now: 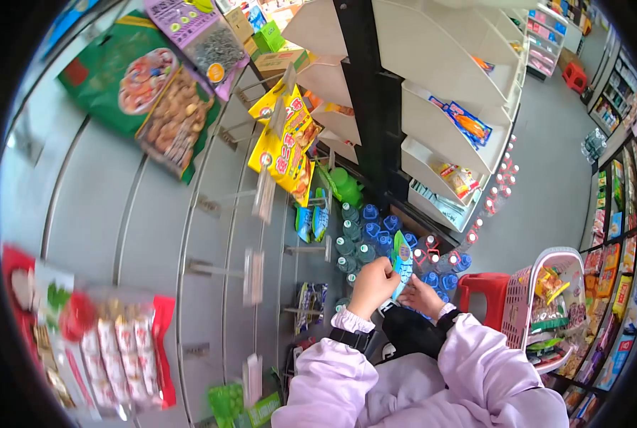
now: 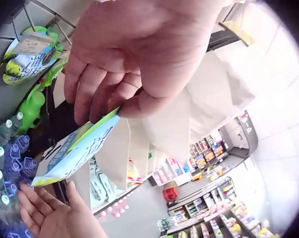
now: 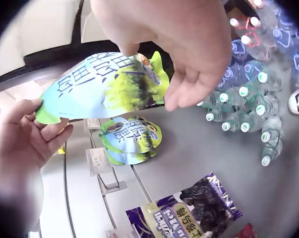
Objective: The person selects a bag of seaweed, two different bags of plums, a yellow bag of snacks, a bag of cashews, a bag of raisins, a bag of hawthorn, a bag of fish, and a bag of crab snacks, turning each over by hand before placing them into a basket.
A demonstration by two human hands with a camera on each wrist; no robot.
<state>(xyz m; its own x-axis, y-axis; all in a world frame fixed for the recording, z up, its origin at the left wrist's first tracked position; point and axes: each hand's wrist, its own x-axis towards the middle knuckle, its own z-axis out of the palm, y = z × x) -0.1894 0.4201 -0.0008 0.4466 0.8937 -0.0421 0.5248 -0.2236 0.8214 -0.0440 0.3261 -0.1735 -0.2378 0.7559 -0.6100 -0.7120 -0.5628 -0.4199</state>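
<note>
One blue-and-green glossy packet (image 1: 404, 262) sits up in the hands, clear of the metal prongs.
The left hand (image 1: 373, 287) pinches one end; the right hand (image 1: 423, 296) is fairly wide, fingers by the other end, though I can't tell how firmly they touch. Matching packets (image 3: 132, 141) hang at ten o'clock from the hands; clear plastic bottles (image 1: 345, 246) stand around eleven, and a pink plastic basket (image 1: 520, 308) with other packets waits at three.

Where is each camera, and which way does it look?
Head: on the head, facing forward and down at left hand, right hand, sleeves and blue bag.
Left wrist: sits there, looks past left hand to right hand.
Right wrist: sits there, looks past right hand to left hand.
All three share the bag and both hands.
</note>
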